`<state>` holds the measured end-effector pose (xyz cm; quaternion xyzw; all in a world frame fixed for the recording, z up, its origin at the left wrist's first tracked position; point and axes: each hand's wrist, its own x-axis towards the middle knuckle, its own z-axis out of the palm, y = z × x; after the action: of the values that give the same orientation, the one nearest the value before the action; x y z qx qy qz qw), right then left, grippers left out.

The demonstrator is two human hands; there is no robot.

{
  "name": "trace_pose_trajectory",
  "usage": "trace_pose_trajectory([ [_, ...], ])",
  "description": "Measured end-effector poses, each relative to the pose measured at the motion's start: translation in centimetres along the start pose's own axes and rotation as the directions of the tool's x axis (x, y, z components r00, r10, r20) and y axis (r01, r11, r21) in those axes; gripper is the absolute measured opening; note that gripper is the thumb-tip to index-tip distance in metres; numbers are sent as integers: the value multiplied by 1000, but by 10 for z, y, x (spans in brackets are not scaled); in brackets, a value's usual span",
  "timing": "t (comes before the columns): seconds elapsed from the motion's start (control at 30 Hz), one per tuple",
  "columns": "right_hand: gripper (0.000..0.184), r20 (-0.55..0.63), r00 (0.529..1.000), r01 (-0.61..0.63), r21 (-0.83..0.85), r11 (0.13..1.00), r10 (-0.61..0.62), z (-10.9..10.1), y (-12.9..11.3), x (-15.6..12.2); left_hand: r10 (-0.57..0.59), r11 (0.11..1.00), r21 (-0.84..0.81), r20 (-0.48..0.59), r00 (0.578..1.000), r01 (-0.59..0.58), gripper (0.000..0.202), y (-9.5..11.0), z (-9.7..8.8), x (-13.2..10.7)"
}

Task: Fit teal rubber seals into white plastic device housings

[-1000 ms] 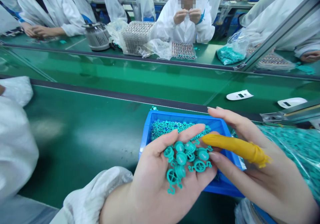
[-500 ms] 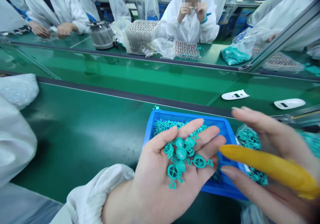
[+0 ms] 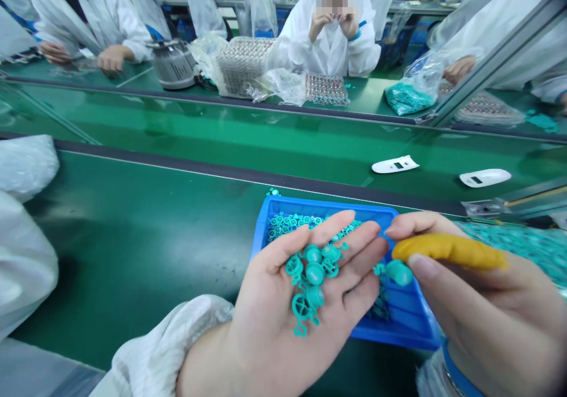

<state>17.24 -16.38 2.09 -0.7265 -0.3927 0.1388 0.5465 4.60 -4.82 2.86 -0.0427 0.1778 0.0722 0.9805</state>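
Note:
My left hand is palm up with its fingers stretched out, cradling several small teal plastic buttons with round caps and curled side arms. It hovers over a blue plastic bin partly filled with similar teal parts. Just right of my left fingertips, my right hand pinches one teal plastic button between the thumb and a finger in a yellow finger cot. The button is tilted, and its small arms point towards my left hand.
Two white device shells lie on the green conveyor beyond the bin. More teal parts in clear plastic lie at right. Across the conveyor, a person in a white coat sits near a tray of parts.
My right thumb and finger have closed on a teal button and lifted it off my left palm. Fewer buttons lie near my left fingers. The view has shifted slightly.

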Motion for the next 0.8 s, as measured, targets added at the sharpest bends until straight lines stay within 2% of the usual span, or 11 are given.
trace_pose_trajectory([
  [0.1,7,113,987,-131,192,973,111,-4,-1,4,8,1000,1,2,1000,-8,35,2,0,-1],
  [0.33,6,94,991,-110,149,983,97,-7,-4,9,7,1000,26,-7,1000,-7,35,3,0,-3],
  [0.43,7,43,999,5,49,999,-7,-6,-3,8,14,999,32,-7,1000,-14,35,2,-1,-2],
  [0.53,9,32,976,218,-133,967,-215,-4,-4,6,1,1000,23,-20,1000,0,33,-3,-2,0],
  [0.6,16,124,941,337,-233,912,-316,-2,-5,5,-14,1000,12,-34,999,14,31,-8,-3,1],
  [0.7,30,259,897,428,-317,846,-357,1,-6,7,-35,999,3,-45,998,35,30,-14,-3,2],
  [0.8,45,293,872,482,-362,798,-393,2,-5,9,-58,998,-4,-44,997,58,31,-15,-2,2],
])
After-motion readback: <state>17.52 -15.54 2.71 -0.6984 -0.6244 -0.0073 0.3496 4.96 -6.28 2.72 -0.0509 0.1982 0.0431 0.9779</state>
